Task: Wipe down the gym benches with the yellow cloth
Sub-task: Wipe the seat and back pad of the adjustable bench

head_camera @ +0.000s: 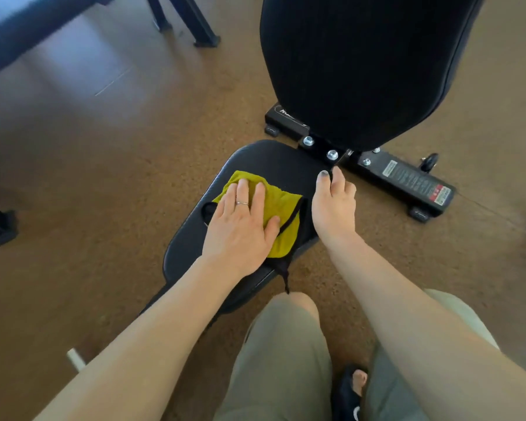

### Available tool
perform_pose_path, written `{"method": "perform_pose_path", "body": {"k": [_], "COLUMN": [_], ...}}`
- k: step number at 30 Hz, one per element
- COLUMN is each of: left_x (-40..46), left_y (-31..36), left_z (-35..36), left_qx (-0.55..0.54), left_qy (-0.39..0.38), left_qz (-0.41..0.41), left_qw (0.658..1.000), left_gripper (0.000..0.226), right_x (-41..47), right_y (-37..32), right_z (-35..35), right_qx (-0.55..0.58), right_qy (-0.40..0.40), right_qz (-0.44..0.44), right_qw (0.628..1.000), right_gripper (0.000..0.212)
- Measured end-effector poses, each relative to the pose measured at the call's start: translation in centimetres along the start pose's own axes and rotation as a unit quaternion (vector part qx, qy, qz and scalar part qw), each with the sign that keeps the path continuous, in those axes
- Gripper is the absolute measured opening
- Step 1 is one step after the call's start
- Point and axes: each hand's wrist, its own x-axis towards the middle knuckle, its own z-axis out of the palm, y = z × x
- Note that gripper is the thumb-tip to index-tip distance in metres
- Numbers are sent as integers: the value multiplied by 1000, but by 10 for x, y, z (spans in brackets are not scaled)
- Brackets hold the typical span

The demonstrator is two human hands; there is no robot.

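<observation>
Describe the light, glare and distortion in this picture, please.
Head view: daylight glare washes the floor at upper left; the wide lens bows the backrest and stretches both forearms; the yellow cloth under the left hand is sharp, the edges softer.

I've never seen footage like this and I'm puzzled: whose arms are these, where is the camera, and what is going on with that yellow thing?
The camera sits on a person's head, looking down, so the arms are the wearer's own. There is no robot. The left hand presses flat on a yellow cloth spread on the black seat pad of a gym bench. The right hand rests at the seat's edge near the hinge bolts. The upright backrest rises behind. Below are the wearer's knees, over a brown floor.
</observation>
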Motion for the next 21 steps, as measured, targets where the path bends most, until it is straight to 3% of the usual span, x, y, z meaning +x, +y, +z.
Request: {"method": "perform_pose_path", "body": {"k": [6,13,17,21], "left_x": [21,-38,-17,28], "left_y": [8,0,5,16], "left_z": [-2,1,-1,-2], "left_qx": [-10,19,11,-20], "left_qy": [17,-9,-14,2], "left_qz": [22,81,78,98], "left_qw": [1000,996,997,995], "left_gripper": [68,75,71,68], "right_x": [3,-9,-7,-7], "right_y": [-2,-2,-10,-13], "right_z": [-3,-4,-8,-8], "right_qx": [44,5,73,115], "right_qy": [-38,-18,-41,-24], "right_qz": [73,16,91,96], "right_qw": [996,1000,992,988], "right_gripper": [56,50,53,52]}}
